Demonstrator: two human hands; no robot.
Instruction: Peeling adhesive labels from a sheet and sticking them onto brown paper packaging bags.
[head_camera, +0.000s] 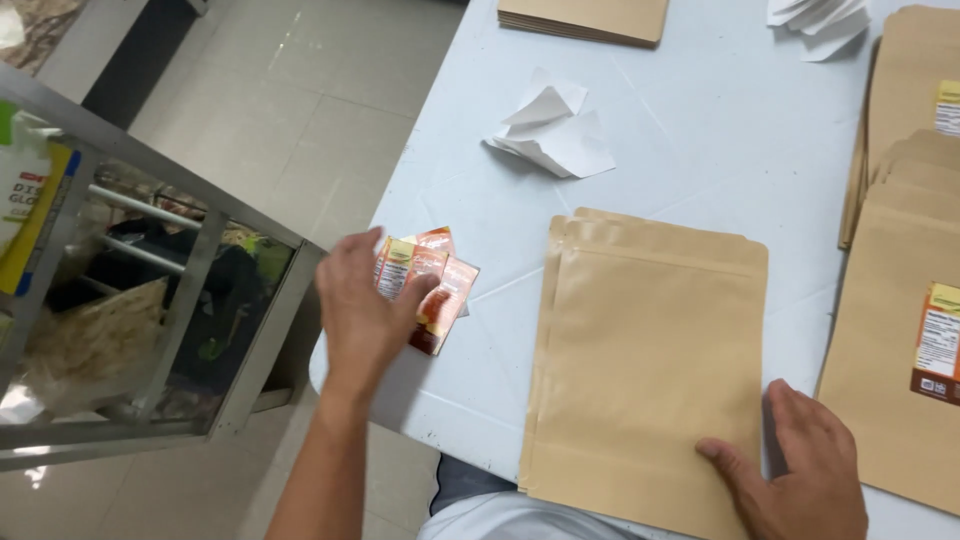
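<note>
Left hand (362, 305) pinching small labels (432, 285), right hand (805, 470) spread flat on kraft pouch (645, 360)

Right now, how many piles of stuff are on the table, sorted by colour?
Brown paper pouch piles: 4, one in front, one far off, two at the right
White paper scrap piles: 2
Orange sticker bunches: 1, under the left hand
Total: 7
</note>
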